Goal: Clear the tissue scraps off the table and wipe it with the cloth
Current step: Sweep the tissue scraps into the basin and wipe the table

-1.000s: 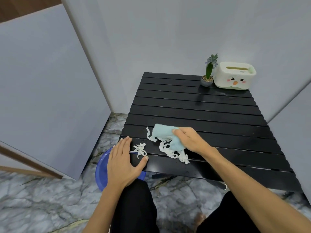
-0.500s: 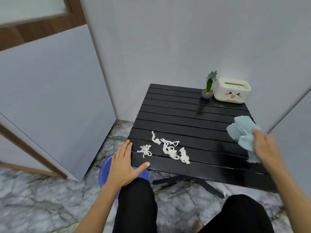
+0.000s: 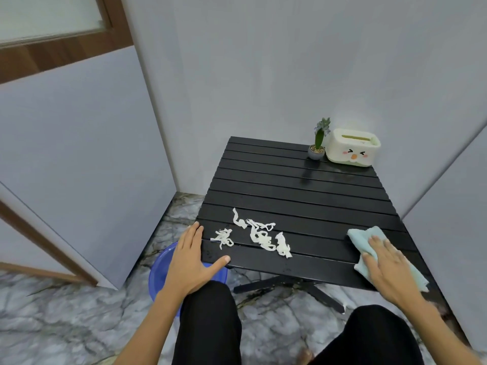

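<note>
At the far left, a pale grey panel with a brown wooden frame (image 3: 66, 59) is seen, standing on a grey marbled stone floor (image 3: 66, 320). A round blue plastic basin (image 3: 160, 272) is located on that floor, just beside the near left corner of the table and partly hidden by the left hand and a knee in black trousers (image 3: 208, 322).

The left hand (image 3: 193, 259) is laid flat, palm down, over the near left corner of the black slatted table (image 3: 303, 191). Its fingers are extended and held close together, with the thumb spread out along the near edge. Nothing is gripped by it.

Just to the right of the left hand, the white torn tissue scraps (image 3: 259, 237) are spread across the near slats. A small tangled clump is positioned nearest the fingers, and longer twisted strips are positioned further right, toward the middle of the near half.

At the far right corner of the table, a small potted plant in a grey pot (image 3: 318, 144) is placed, touching or just beside a cream tissue box with a cartoon face (image 3: 351, 151).

At the near right of the table, a light blue folded cloth (image 3: 362, 239) is pressed against the slats by the right hand (image 3: 387, 267). The fingers are held flat and slightly apart on top of the cloth, not curled around it. The cloth lies well apart from the scraps.
</note>
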Demonstrator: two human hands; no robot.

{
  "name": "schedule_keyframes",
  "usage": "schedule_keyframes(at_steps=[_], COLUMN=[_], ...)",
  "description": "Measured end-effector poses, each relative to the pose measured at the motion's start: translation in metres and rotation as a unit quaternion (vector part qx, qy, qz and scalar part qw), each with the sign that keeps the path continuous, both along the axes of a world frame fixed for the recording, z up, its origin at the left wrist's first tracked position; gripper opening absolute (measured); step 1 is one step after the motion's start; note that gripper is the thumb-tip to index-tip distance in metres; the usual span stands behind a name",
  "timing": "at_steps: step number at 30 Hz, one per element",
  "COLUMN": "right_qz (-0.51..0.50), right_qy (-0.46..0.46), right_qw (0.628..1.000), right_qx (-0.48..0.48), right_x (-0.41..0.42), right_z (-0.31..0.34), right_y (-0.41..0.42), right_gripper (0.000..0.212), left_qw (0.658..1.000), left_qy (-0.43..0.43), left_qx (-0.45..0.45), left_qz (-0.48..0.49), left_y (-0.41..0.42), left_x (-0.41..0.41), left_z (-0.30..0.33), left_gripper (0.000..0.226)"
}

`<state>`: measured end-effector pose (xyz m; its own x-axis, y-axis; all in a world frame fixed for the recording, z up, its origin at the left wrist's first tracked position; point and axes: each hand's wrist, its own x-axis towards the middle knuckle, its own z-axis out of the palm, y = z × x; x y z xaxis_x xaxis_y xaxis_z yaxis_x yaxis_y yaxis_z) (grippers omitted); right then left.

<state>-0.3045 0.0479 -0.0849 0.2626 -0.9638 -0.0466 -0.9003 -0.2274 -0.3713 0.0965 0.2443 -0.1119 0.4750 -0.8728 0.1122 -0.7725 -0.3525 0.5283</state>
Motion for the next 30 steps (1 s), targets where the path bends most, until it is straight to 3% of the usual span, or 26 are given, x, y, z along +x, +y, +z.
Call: schedule_keyframes(at_steps=[5,10,15,22,30], right_qz=[0.003,-0.004,0.020,0.068,0.104], right_qy=[-0.091,-0.167,-0.233,-0.255,-0.275], right_qw=[0.996,0.986,0.972,0.963,0.953], right_qx=[-0.023,-0.025,0.026,0.056,0.071], right_x=[0.069,0.157,0.218,0.263,0.305], right_z=[-0.008,-0.012,0.001,0.001,-0.002], right_y=[0.046,0.073,0.085,0.086,0.095], right_gripper=[0.076,0.049,0.050,0.053,0.074], left_qw=[0.999,0.998,0.994,0.988,0.978], left_qy=[0.018,0.050,0.090,0.135,0.177], left_qx=[-0.022,-0.036,-0.056,-0.073,-0.096], left_qz=[0.015,0.004,-0.001,0.020,0.061], left_y=[-0.003,-0.001,0.003,0.013,0.020], left_x=[0.000,0.004,0.013,0.032,0.061], left_z=[-0.005,-0.007,-0.007,-0.015,-0.017], left_gripper=[0.111,0.106,0.099,0.095,0.082])
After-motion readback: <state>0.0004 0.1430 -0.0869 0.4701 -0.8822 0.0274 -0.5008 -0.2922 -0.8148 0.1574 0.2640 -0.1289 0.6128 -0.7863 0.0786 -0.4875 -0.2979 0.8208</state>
